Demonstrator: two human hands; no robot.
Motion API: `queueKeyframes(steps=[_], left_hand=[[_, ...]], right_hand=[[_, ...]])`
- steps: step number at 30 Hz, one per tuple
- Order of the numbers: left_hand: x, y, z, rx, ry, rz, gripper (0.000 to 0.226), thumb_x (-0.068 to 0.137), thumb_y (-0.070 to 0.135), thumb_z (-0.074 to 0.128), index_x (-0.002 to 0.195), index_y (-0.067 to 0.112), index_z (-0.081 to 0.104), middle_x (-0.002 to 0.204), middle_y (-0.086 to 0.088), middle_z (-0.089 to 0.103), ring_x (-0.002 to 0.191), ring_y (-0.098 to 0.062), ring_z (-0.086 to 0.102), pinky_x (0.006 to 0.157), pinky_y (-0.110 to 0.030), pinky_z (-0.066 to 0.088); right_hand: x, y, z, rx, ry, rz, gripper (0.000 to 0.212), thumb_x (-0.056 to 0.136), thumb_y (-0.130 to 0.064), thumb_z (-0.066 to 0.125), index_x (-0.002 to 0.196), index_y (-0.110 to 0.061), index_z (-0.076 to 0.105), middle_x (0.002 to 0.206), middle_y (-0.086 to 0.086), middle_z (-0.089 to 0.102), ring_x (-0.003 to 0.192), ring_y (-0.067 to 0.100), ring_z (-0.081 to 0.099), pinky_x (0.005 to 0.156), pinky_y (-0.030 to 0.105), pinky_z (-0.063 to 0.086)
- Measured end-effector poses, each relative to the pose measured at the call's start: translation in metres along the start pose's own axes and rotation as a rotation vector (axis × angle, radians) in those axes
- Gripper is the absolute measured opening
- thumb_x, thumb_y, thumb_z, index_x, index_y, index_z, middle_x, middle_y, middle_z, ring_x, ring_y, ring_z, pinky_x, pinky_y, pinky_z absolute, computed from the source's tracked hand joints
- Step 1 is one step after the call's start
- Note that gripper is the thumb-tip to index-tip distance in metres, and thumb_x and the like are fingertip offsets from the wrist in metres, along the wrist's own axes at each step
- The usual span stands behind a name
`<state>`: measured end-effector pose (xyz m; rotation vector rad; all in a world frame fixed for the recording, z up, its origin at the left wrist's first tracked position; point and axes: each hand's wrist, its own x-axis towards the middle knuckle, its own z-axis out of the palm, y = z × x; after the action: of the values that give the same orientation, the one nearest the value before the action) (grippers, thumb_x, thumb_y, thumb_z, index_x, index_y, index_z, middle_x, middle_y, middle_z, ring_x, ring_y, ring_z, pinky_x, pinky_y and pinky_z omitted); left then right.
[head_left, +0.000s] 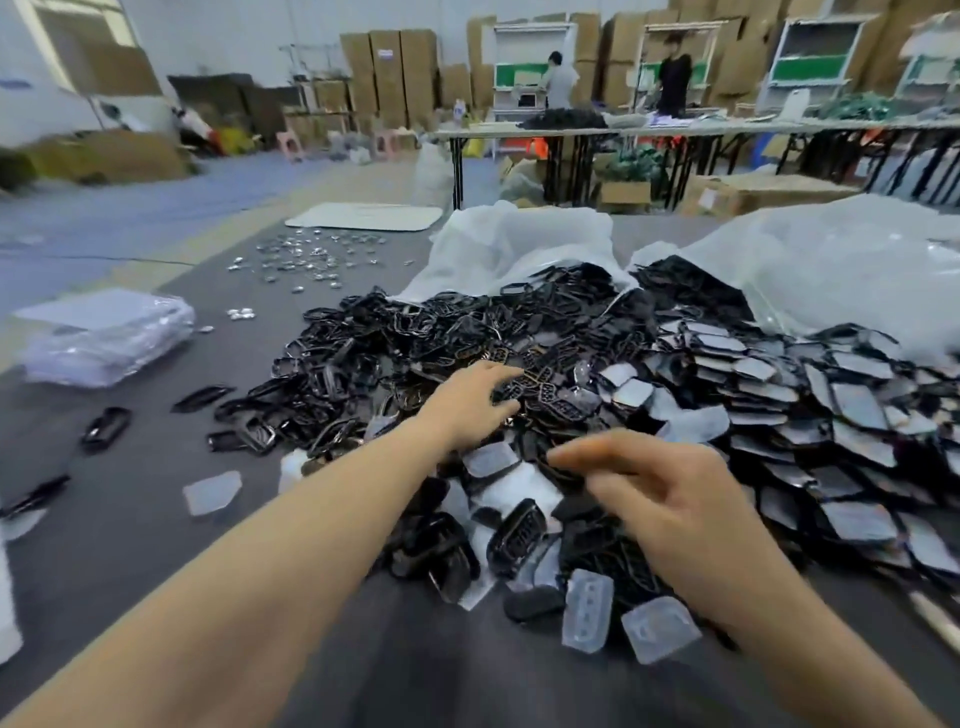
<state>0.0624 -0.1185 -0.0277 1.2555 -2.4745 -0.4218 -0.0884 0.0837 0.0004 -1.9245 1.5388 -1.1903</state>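
Observation:
A big heap of small black plastic frame parts (415, 338) covers the middle of the grey table (130, 545). To its right lie overlapping flat grey-faced pieces (810, 395). My left hand (470, 402) reaches into the heap, its fingers spread over black perforated parts (545, 395); whether it grips one I cannot tell. My right hand (670, 499) hovers lower right above the pile, blurred, fingers loosely bent, nothing seen in it. Clear plastic covers (587, 608) lie at the near edge of the pile.
Two opened white plastic bags (519, 244) sit behind the heap. A stack of clear film packs (109, 338) lies at the left, shiny small metal pieces (311, 254) farther back. Two people stand at far tables (675, 130) among cardboard boxes.

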Motion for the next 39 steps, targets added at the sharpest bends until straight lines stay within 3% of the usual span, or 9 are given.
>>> queueKeyframes(steps=[3,5,11,17,20,24,30,36,39], left_hand=[[0.003,0.016,0.012,0.021,-0.019,0.034,0.036,0.092,0.018,0.063,0.128,0.016,0.06,0.126,-0.01,0.057,0.116,-0.028,0.053,0.101,-0.033,0.039],[0.006,0.019,0.014,0.028,-0.006,0.047,0.027,0.091,0.015,0.065,0.118,0.013,0.066,0.117,-0.01,0.059,0.111,-0.026,0.055,0.097,-0.031,0.04],[-0.012,0.024,0.002,-0.134,0.172,0.031,0.014,0.092,0.016,0.064,0.102,0.011,0.073,0.095,-0.003,0.071,0.083,-0.014,0.061,0.086,-0.026,0.046],[-0.071,0.035,0.007,-0.498,0.401,-0.053,0.017,0.097,0.016,0.055,0.109,0.021,0.065,0.083,0.004,0.074,0.065,-0.013,0.068,0.065,-0.027,0.057],[-0.101,0.04,0.021,-0.661,0.467,-0.067,0.015,0.098,0.015,0.052,0.104,0.028,0.057,0.084,0.008,0.073,0.06,-0.017,0.069,0.061,-0.031,0.058],[-0.103,0.034,0.009,-0.541,0.528,-0.053,0.026,0.101,0.007,0.043,0.091,0.025,0.059,0.08,0.004,0.069,0.059,-0.011,0.068,0.057,-0.023,0.055],[-0.102,0.011,-0.007,-0.291,0.515,-0.21,0.032,0.095,-0.007,0.039,0.092,0.011,0.066,0.073,-0.002,0.062,0.062,-0.008,0.054,0.062,-0.023,0.041],[-0.108,0.008,-0.002,-0.135,0.407,-0.273,0.017,0.092,0.01,0.058,0.098,0.015,0.073,0.091,0.002,0.063,0.08,-0.015,0.056,0.075,-0.021,0.038],[-0.11,0.005,-0.004,-0.059,0.339,-0.314,0.024,0.089,0.029,0.065,0.109,0.019,0.072,0.104,0.0,0.068,0.094,-0.018,0.06,0.09,-0.032,0.046]], right_hand=[[0.028,0.031,0.011,-0.339,0.016,0.179,0.038,0.092,-0.017,0.056,0.129,-0.025,0.058,0.13,-0.001,0.055,0.119,0.013,0.052,0.099,0.02,0.038],[0.032,0.042,0.023,-0.508,-0.039,0.233,0.041,0.095,-0.024,0.054,0.136,-0.025,0.052,0.141,-0.001,0.047,0.134,0.018,0.038,0.111,0.028,0.028],[0.018,0.054,0.03,-0.53,0.141,0.165,0.006,0.082,-0.017,0.071,0.088,-0.019,0.07,0.102,-0.003,0.067,0.103,0.023,0.058,0.091,0.038,0.043],[0.012,0.056,0.023,-0.535,0.177,0.05,0.019,0.081,-0.03,0.074,0.095,-0.018,0.073,0.104,-0.001,0.067,0.111,0.025,0.056,0.096,0.046,0.043],[0.015,0.051,0.029,-0.584,0.054,-0.061,0.029,0.085,-0.037,0.069,0.112,-0.029,0.069,0.122,-0.009,0.062,0.131,0.022,0.043,0.109,0.047,0.029],[0.014,0.054,0.037,-0.621,-0.144,0.006,0.036,0.096,-0.032,0.048,0.129,-0.045,0.052,0.14,-0.023,0.043,0.144,0.009,0.017,0.116,0.039,0.005],[0.007,0.049,0.035,-0.562,0.057,-0.084,0.009,0.084,-0.014,0.071,0.092,-0.018,0.073,0.108,-0.003,0.068,0.126,0.026,0.049,0.108,0.047,0.027],[0.005,0.046,0.032,-0.559,0.151,-0.097,0.017,0.08,-0.003,0.072,0.096,-0.009,0.073,0.091,0.003,0.073,0.105,0.03,0.062,0.098,0.045,0.041],[0.004,0.044,0.032,-0.551,0.172,-0.096,0.033,0.083,0.0,0.068,0.115,-0.008,0.067,0.085,0.003,0.071,0.091,0.027,0.061,0.095,0.043,0.042]])
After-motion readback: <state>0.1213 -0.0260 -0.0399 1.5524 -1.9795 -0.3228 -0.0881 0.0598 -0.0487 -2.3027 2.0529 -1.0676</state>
